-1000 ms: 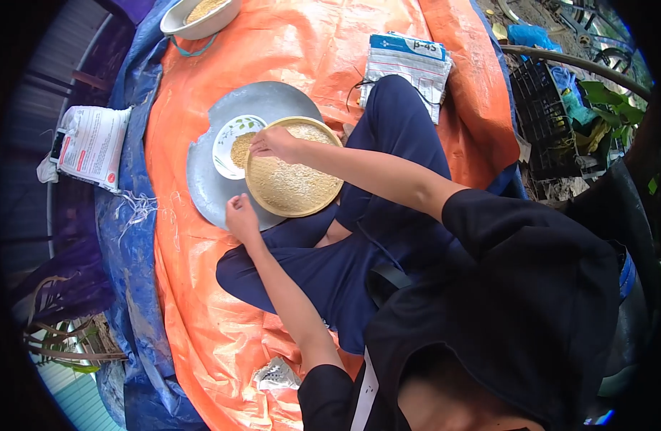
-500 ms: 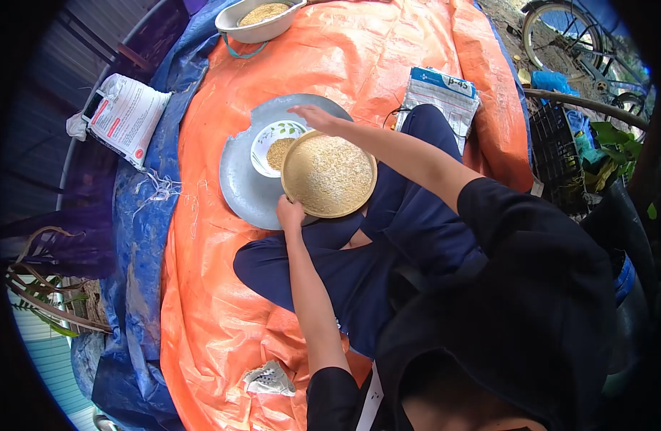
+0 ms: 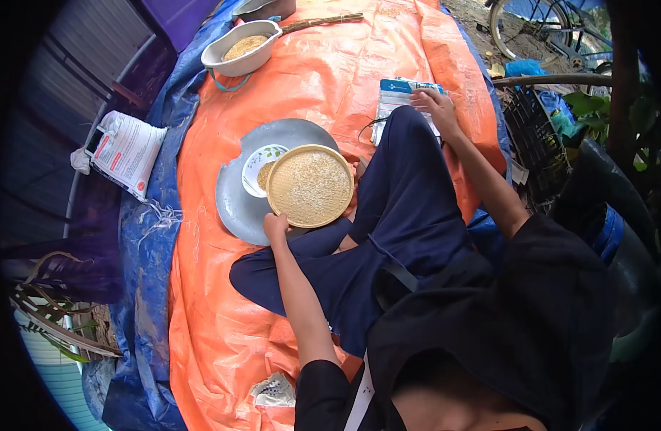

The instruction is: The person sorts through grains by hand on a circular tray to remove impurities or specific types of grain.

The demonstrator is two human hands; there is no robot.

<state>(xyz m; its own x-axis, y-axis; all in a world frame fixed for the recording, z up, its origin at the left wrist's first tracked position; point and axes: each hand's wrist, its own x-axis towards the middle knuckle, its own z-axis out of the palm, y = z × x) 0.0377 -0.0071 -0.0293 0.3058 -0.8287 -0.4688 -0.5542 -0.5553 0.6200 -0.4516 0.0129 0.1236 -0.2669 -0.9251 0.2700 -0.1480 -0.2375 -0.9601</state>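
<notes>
My left hand (image 3: 276, 225) pinches the near rim of a round yellow sieve (image 3: 310, 188) spread with pale grain. This sieve overlaps a white bowl (image 3: 252, 172) with a leaf pattern, which holds more grain. Beneath both lies a large grey metal tray (image 3: 238, 213) with a broken edge. Off to the right, my right hand (image 3: 432, 109) hovers by a folded white and blue printed sack (image 3: 389, 95), its fingers apart and holding nothing. My raised knee hides part of that sack.
An orange tarp (image 3: 330, 79) covers the ground, with blue sheeting (image 3: 147, 287) along the left. A grain-filled basin (image 3: 262, 61) stands at the far end beside a stick bundle (image 3: 323, 23). A white sack (image 3: 128, 152) lies left; a black crate (image 3: 532, 140) stands right.
My right hand has left the sieve's far side and swung right to the folded sack. My left hand still holds the sieve's rim. The view has shifted slightly.
</notes>
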